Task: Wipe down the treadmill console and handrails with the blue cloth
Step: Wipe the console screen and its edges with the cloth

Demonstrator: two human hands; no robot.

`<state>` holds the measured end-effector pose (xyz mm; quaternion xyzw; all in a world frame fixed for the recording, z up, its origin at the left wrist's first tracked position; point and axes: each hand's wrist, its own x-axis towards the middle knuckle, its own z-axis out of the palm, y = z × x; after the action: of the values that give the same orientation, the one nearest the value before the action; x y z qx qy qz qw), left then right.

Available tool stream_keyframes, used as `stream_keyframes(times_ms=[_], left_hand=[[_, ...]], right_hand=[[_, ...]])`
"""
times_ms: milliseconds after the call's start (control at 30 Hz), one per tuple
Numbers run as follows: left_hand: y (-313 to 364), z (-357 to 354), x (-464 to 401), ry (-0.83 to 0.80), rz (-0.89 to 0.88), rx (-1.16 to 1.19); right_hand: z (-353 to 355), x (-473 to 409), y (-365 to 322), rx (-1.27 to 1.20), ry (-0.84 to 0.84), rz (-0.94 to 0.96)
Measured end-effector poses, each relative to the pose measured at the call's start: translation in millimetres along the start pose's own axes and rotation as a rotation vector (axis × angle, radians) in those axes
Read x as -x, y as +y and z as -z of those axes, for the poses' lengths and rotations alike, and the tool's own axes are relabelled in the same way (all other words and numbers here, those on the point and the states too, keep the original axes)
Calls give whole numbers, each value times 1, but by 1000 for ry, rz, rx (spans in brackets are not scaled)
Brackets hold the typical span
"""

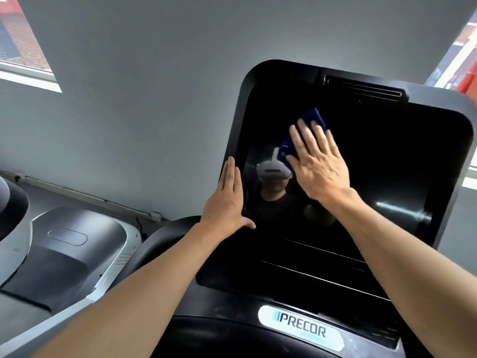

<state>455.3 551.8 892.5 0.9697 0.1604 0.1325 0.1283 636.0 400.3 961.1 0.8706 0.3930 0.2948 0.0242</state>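
Observation:
The treadmill console (374, 164) is a large glossy black screen, tilted, filling the right half of the view. My right hand (320, 161) lies flat on the upper left part of the screen and presses the blue cloth (313, 117) against the glass. Only the cloth's top and left edges stick out past my fingers. My left hand (227, 200) rests flat along the console's left edge, fingers straight and together, thumb spread onto the screen, holding nothing. A white logo plate (302, 326) sits below the screen. No handrail can be made out.
A neighbouring machine with a grey and white motor cover (77, 244) stands at the lower left. A grey wall (154, 99) rises behind, with a window at the upper left (23, 42) and another at the right edge (462, 60). The screen reflects a person wearing a headset.

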Motion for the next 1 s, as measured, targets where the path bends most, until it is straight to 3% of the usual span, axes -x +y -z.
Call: stream_keyframes(times_ms=[167,267,367,500,600,700,800,900,1000], left_hand=[[5,-2,-1,-22,20,-66],[6,-6,-3,-16,34,-74],[5,-4,-2,-20,28,-86],[3,-4,0,-14,14,-81],[0,-6,0,3,3,-65],[-3,-9,-1,3,-10,-36],[-7,-8,-2,3,-23,-13],[-15,-3,3,5,-74,21],[-30,-6,22,49,-131,-95]], right_hand=[[-16,74,-27,-19,-16,-139],[-31,105,-61,-15,-63,46],[-23,70,-31,31,-22,185],[-12,52,15,-72,-14,-239],[-22,77,-15,-125,4,-393],[-34,103,-62,-83,-42,-137],[-23,68,-57,-25,-43,166],[-6,0,-39,-26,-13,78],[-1,-31,-51,-103,-16,-53]])
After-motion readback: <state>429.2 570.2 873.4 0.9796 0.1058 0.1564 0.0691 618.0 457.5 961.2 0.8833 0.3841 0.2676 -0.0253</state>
